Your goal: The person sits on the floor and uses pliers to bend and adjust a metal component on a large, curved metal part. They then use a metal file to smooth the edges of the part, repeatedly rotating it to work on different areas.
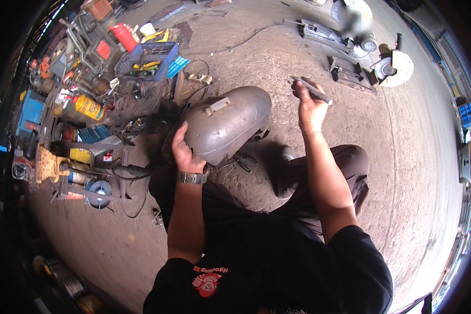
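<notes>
My left hand [189, 156], with a metal-banded watch at its wrist, holds a grey, rounded shell that looks like a welding helmet [225, 128]. Its thumb lies against the near left side, and the helmet's smooth outer face is turned up, with a small raised frame on top. Dark strap-like parts show beneath its right edge. Raised to the right and apart from the helmet, my right hand [311, 110] is closed around a short grey rod [317, 93]; its exact kind does not show. Pliers-like handles [244, 164] lie on the floor below the helmet.
A blue crate of tools [150, 58], a red cylinder [124, 37] and a yellow can [89, 107] crowd the left. A metal rack [97, 175] stands nearer. Cut-off saws [395, 68] sit at the far right. A cable [246, 43] crosses the concrete floor.
</notes>
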### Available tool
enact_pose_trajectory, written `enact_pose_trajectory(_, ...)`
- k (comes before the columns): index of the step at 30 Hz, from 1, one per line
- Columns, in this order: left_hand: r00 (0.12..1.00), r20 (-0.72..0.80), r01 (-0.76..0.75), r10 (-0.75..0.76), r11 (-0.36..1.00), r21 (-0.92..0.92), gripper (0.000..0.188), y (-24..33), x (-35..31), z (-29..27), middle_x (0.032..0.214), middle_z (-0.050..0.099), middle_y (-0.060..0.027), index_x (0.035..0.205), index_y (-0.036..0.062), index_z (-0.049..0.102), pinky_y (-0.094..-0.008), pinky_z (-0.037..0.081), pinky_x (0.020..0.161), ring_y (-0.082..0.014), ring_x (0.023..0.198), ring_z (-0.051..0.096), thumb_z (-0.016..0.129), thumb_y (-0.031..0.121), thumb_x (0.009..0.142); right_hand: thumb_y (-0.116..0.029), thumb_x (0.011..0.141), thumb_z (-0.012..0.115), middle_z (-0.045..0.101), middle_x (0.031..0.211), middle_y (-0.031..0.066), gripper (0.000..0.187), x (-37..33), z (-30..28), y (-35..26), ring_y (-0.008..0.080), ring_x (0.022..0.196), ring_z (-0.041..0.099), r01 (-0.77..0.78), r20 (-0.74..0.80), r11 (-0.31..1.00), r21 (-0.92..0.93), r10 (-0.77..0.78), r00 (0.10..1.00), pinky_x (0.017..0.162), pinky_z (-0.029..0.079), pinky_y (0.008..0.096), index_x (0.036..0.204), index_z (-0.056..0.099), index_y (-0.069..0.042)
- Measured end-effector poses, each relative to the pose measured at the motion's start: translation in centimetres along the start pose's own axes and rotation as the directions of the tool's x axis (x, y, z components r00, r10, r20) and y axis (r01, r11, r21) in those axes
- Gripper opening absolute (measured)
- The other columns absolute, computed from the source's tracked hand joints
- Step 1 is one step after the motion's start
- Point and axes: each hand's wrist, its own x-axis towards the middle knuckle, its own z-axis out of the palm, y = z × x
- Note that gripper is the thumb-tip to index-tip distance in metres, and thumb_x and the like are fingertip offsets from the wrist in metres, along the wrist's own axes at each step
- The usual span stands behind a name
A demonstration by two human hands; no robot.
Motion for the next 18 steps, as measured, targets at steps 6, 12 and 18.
enact_pose_trajectory(6, 0.993, -0.108, 0.080, -0.049, 0.950, 0.303, 0.036, 2.4, 1.8, 0.1, 0.117, 0.069, -0.0133, 0.123, 0.0023, 0.063, -0.0489, 0.054, 0.095, -0.0310, 0.106, 0.068, 0.065, 0.021, 0.092, -0.017, 0.098, 0.065, 0.071, 0.102, 0.0132, 0.032, 0.4, -2.1, 3.0, 0.0202, 0.086, 0.070, -0.401, 0.054, 0.905, -0.141, 0.411, 0.910, 0.072, 0.057, 0.0340, 0.124, 0.064, 0.001)
enact_pose_trajectory(12, 0.979, 0.040, 0.097, -0.201, 0.627, 0.773, 0.044, 3.7, 2.0, 2.4, 0.114, 0.069, -0.0096, 0.124, -0.0001, 0.061, -0.0408, 0.054, 0.093, -0.0232, 0.102, 0.067, 0.074, 0.018, 0.087, -0.038, 0.100, 0.063, 0.069, 0.110, 0.0152, 0.043, -0.7, -2.4, 6.5, 0.0265, 0.098, 0.067, -0.753, 0.168, 0.658, -0.023, 0.745, 0.646, 0.088, 0.054, 0.0415, 0.118, 0.063, 0.002)
enact_pose_trajectory(18, 0.906, 0.179, -0.154, -0.384, 0.096, 0.983, 0.057, 3.9, 2.1, 0.0, 0.121, 0.067, -0.0069, 0.131, -0.0024, 0.058, -0.0334, 0.047, 0.101, -0.0170, 0.114, 0.060, 0.084, 0.016, 0.083, -0.041, 0.102, 0.059, 0.065, 0.116, 0.0094, 0.040, -1.5, -1.0, 5.7, 0.0237, 0.108, 0.061, -0.659, 0.049, 0.692, 0.296, 0.678, 0.734, 0.100, 0.047, 0.0413, 0.118, 0.061, -0.005)
